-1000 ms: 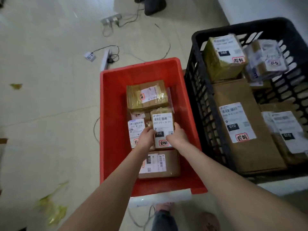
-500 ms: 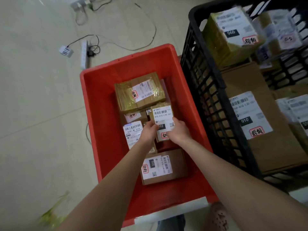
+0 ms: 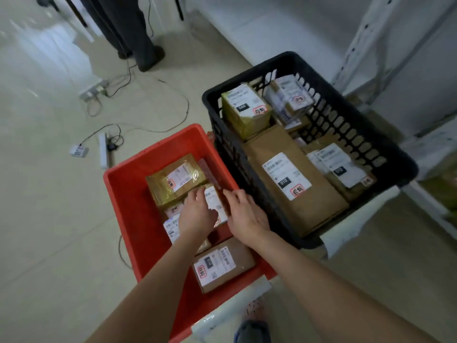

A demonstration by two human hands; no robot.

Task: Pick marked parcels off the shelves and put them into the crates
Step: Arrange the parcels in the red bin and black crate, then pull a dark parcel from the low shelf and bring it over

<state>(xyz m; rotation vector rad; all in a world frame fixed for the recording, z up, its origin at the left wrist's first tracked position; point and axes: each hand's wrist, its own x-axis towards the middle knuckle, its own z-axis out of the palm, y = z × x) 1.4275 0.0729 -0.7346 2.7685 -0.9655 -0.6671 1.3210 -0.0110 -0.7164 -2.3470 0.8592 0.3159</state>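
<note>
A red crate [image 3: 123,194] on the floor holds several labelled cardboard parcels. Both my hands are inside it, on a small white-labelled parcel [image 3: 215,201] in the middle. My left hand [image 3: 197,214] lies over its left side and my right hand [image 3: 244,214] presses its right edge, fingers spread. A gold-taped parcel [image 3: 173,181] lies just beyond, and a brown parcel [image 3: 222,263] with a red mark lies nearer me. To the right stands a black lattice crate [image 3: 358,115] with several marked parcels, the largest a brown box [image 3: 296,184].
White metal shelving [image 3: 385,40] rises at the right behind the black crate. Power strips [image 3: 103,149] and cables lie on the tiled floor to the left. Another person's legs [image 3: 133,33] stand at the top. My foot [image 3: 252,328] shows below the red crate.
The view has tilted up and swung, showing the shelving and a person's legs. My hands stay on the small parcel; the left has slid further over its label.
</note>
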